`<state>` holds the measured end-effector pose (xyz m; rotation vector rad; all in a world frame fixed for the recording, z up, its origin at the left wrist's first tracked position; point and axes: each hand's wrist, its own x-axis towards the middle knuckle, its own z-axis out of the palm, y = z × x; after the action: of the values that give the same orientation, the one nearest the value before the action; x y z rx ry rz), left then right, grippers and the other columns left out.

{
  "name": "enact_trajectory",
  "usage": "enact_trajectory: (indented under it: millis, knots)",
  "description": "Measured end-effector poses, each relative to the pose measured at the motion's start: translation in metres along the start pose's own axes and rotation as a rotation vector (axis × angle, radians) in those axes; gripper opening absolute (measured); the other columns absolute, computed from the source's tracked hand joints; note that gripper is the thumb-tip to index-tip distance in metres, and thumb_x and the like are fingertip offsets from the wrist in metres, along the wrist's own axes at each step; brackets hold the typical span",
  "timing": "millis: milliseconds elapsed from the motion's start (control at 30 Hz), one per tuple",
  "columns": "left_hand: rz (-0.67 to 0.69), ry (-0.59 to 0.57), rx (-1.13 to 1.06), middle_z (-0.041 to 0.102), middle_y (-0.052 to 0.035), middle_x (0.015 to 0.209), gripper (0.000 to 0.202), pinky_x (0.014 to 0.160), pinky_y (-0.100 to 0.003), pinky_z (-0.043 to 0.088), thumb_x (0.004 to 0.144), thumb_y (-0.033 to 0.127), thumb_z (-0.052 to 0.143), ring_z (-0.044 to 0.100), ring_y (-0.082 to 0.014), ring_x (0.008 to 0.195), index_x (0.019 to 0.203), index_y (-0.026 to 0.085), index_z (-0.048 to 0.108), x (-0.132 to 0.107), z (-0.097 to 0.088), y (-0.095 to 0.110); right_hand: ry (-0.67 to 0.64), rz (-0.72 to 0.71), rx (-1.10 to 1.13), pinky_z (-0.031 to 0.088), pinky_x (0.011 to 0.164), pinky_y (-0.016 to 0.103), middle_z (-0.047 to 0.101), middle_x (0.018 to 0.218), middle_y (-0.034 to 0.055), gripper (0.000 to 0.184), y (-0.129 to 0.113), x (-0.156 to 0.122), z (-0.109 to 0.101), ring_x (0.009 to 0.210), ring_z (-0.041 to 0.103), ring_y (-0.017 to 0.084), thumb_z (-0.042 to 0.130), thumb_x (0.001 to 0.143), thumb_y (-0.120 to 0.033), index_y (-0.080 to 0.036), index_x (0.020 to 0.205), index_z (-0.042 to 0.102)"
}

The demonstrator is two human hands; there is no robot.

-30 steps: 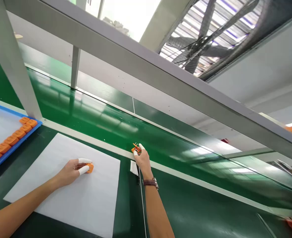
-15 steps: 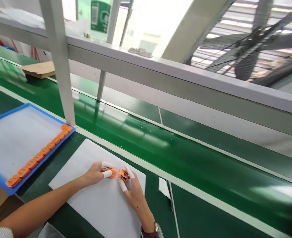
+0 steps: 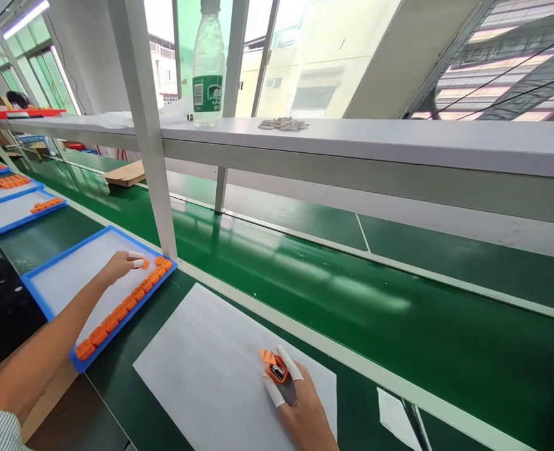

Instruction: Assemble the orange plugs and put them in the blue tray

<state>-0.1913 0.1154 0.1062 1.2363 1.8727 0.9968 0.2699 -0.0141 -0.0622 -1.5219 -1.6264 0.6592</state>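
Observation:
My left hand [image 3: 118, 266], with white covers on its fingertips, pinches a small orange piece [image 3: 145, 265] at the far corner of a blue-rimmed tray [image 3: 65, 252]. Along the tray's right side runs a row of similar orange pieces [image 3: 120, 312]. Over a white sheet [image 3: 211, 369], my right hand [image 3: 303, 401] holds a small orange case [image 3: 277, 371] between covered thumb and finger. Its flap stands up and something dark and shiny shows inside; I cannot make out what.
Behind the sheet runs a long green surface [image 3: 296, 275] with a pale edge strip. A white post [image 3: 150, 125] rises beside the tray, supporting a shelf [image 3: 375, 141] with a bottle [image 3: 208, 69]. A cardboard piece [image 3: 125, 173] and more trays [image 3: 11, 213] lie leftward.
My left hand has gone from beside the right hand over the sheet to the tray, carrying an orange piece. My right hand keeps the case over the sheet. The view has tilted upward.

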Motion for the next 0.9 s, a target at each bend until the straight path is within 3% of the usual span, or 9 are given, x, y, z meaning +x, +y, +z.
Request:
enact_trajectory:
  millis: [200, 467, 733, 900]
  knots:
    - [-0.051, -0.177, -0.043, 0.080, -0.0094, 0.096, 0.036, 0.092, -0.037, 0.056, 0.057, 0.043, 0.083, 0.068, -0.0324, 0.105, 0.081, 0.016, 0.081, 0.023, 0.014, -0.036, -0.010, 0.016, -0.005, 0.051, 0.100, 0.050, 0.060, 0.128, 0.0094, 0.056, 0.004, -0.001, 0.001, 0.117, 0.060, 0.032, 0.054, 0.090, -0.048, -0.031, 0.143, 0.048]
    - [-0.113, -0.171, -0.104, 0.079, -0.0120, 0.096, 0.043, 0.092, -0.039, 0.056, 0.052, 0.042, 0.088, 0.070, -0.0311, 0.102, 0.081, 0.013, 0.078, 0.043, 0.015, -0.050, 0.013, -0.006, -0.026, 0.053, 0.099, 0.051, 0.061, 0.127, 0.0101, 0.055, 0.011, -0.001, 0.003, 0.113, 0.062, 0.033, 0.051, 0.090, -0.048, -0.032, 0.142, 0.049]
    - [-0.103, -0.180, -0.096, 0.079, -0.0124, 0.094, 0.043, 0.091, -0.039, 0.058, 0.052, 0.043, 0.089, 0.072, -0.0294, 0.096, 0.080, 0.012, 0.077, 0.034, 0.025, -0.040, 0.015, -0.020, -0.017, 0.053, 0.099, 0.052, 0.063, 0.125, 0.0109, 0.054, 0.013, 0.000, 0.003, 0.113, 0.063, 0.034, 0.050, 0.090, -0.049, -0.032, 0.141, 0.049]
    - [-0.067, -0.063, -0.004, 0.078, -0.0135, 0.097, 0.046, 0.090, -0.042, 0.058, 0.054, 0.045, 0.087, 0.073, -0.0319, 0.095, 0.084, 0.012, 0.077, 0.023, 0.017, -0.022, 0.025, -0.023, -0.004, 0.054, 0.097, 0.052, 0.062, 0.126, 0.0117, 0.055, 0.009, 0.000, 0.003, 0.113, 0.063, 0.034, 0.050, 0.091, -0.047, -0.031, 0.143, 0.048]
